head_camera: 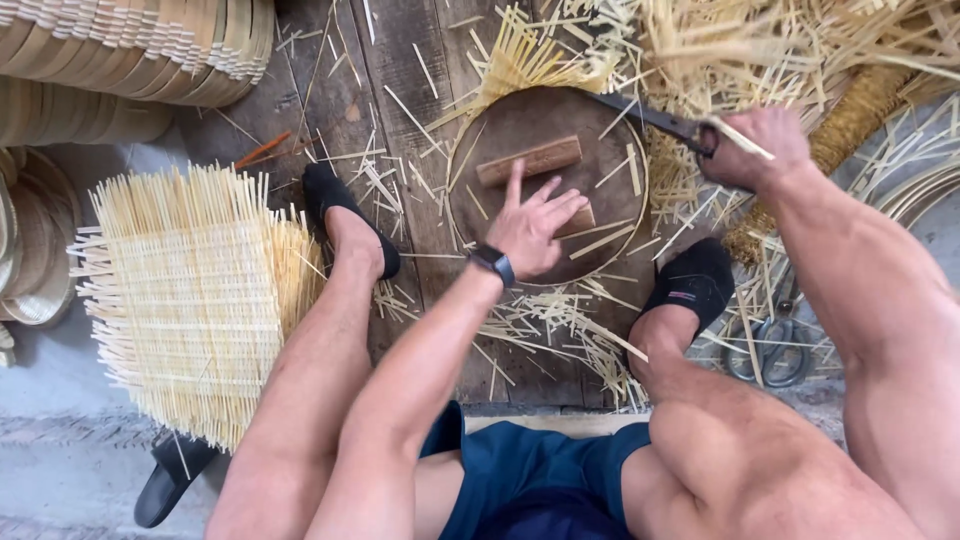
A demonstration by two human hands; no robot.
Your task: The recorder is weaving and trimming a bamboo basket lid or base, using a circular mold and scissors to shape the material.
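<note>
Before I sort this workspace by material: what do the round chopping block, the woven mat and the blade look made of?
The round block looks like bare, unfinished wood: dull brown, rough, matte. The woven mat appears to be pale split bamboo or similar cane: thin straw-coloured strips crossed in a weave, ends loose. The blade, held in the right hand, looks like dark metal, thin, without shine.

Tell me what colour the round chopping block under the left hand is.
Dark brown wood, seen in the head view: the round block beneath the left hand.
</note>
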